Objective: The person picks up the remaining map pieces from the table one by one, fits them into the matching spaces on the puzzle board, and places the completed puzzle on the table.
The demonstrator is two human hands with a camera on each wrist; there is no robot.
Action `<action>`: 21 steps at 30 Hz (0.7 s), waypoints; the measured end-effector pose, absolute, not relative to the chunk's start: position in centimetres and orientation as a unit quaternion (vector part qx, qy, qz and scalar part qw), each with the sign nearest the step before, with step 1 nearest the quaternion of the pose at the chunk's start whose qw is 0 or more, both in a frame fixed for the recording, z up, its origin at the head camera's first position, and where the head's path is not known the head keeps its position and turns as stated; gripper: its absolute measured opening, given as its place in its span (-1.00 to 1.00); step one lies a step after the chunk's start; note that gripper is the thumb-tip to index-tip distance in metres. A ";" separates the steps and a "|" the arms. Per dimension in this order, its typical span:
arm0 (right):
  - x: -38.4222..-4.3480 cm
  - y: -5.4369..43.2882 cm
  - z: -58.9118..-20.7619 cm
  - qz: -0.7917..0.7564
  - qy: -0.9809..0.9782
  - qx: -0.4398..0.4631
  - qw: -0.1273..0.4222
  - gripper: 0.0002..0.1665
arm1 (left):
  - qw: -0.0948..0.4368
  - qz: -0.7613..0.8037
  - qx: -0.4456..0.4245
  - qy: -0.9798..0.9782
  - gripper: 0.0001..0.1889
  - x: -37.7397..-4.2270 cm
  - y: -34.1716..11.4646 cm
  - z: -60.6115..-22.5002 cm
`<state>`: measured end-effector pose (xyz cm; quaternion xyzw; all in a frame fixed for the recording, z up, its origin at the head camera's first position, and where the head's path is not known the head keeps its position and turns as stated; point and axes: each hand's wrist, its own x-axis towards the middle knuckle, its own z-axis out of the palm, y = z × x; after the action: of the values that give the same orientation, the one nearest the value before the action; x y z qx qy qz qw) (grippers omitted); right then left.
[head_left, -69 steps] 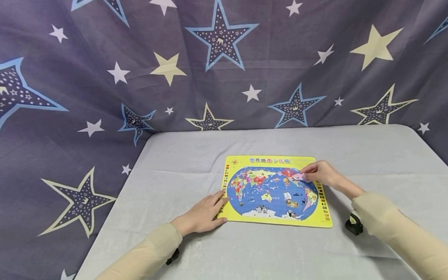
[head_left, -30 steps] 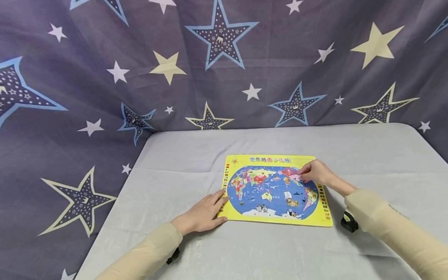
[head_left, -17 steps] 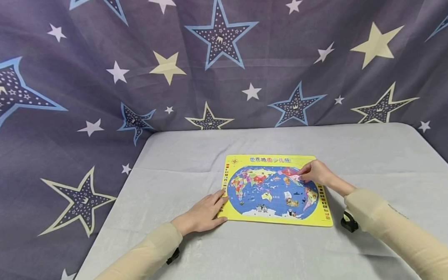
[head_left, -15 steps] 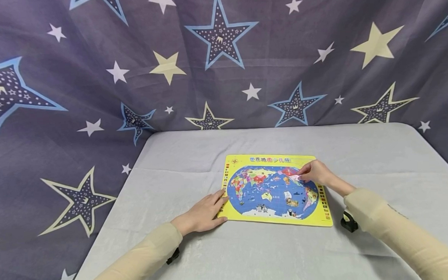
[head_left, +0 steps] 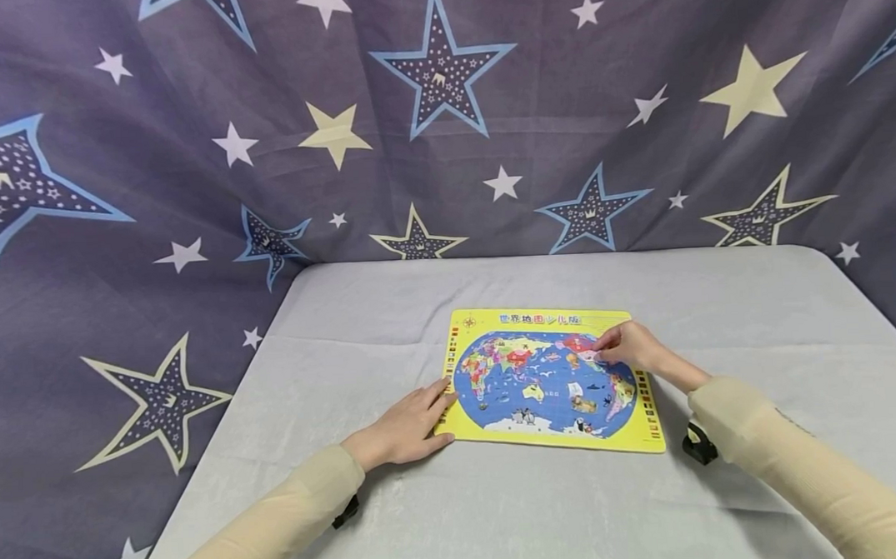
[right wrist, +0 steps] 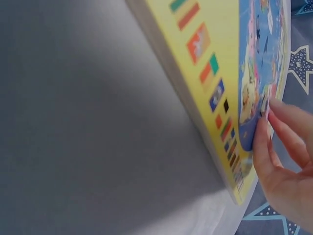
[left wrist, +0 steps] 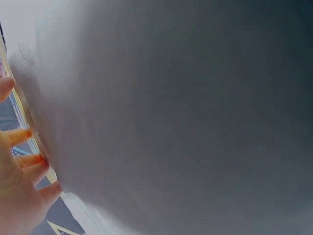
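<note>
A children's world map puzzle board (head_left: 560, 443) with a yellow border lies flat on the table in the head view. My left hand (head_left: 404, 429) rests at its left edge, fingers extended over the border and thumb near the lower corner. Over the upper right of the map, my right hand (head_left: 634, 346) pinches a small pink puzzle piece (head_left: 588, 355) between thumb and fingertips. The right wrist view shows the piece (right wrist: 265, 104) edge-on at the map surface; whether it sits fully flush I cannot tell. The left fingertips (left wrist: 36, 159) touch the board's edge in the left wrist view.
A pale grey cloth covers the table (head_left: 329, 318), with slight creases. Behind and to the left hangs a dark star-patterned curtain (head_left: 384, 190). Black wrist mounts (head_left: 699, 444) show under both sleeves.
Compared with 2.3 s ago, my right hand has shifted slightly left with the pink puzzle piece, further over the map. Over the last second it has barely moved. My left hand stays put.
</note>
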<state>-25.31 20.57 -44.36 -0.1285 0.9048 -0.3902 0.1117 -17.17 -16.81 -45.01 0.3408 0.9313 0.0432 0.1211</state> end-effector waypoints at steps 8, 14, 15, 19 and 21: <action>-25.2 20.7 -44.4 -0.396 0.900 -0.128 0.127 -0.76 | 0.120 0.044 0.343 0.931 -0.35 -17.2 -16.8 -45.0; -25.2 20.6 -44.5 -0.395 0.902 -0.124 0.122 -0.77 | 0.122 0.043 0.342 0.931 -0.35 -17.1 -16.8 -44.9; -25.2 20.6 -44.5 -0.392 0.904 -0.124 0.119 -0.77 | 0.123 0.043 0.341 0.931 -0.35 -17.1 -16.8 -44.9; -25.2 20.4 -44.5 -0.384 0.910 -0.118 0.107 -0.77 | 0.122 0.042 0.342 0.931 -0.35 -17.2 -16.9 -45.0; -25.1 20.3 -44.5 -0.380 0.912 -0.113 0.104 -0.77 | 0.121 0.041 0.342 0.931 -0.35 -17.2 -16.9 -45.0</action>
<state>-25.12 20.32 -44.52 -0.1133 0.9120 -0.3804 0.1040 -17.16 -16.85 -45.00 0.3423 0.9309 0.0413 0.1206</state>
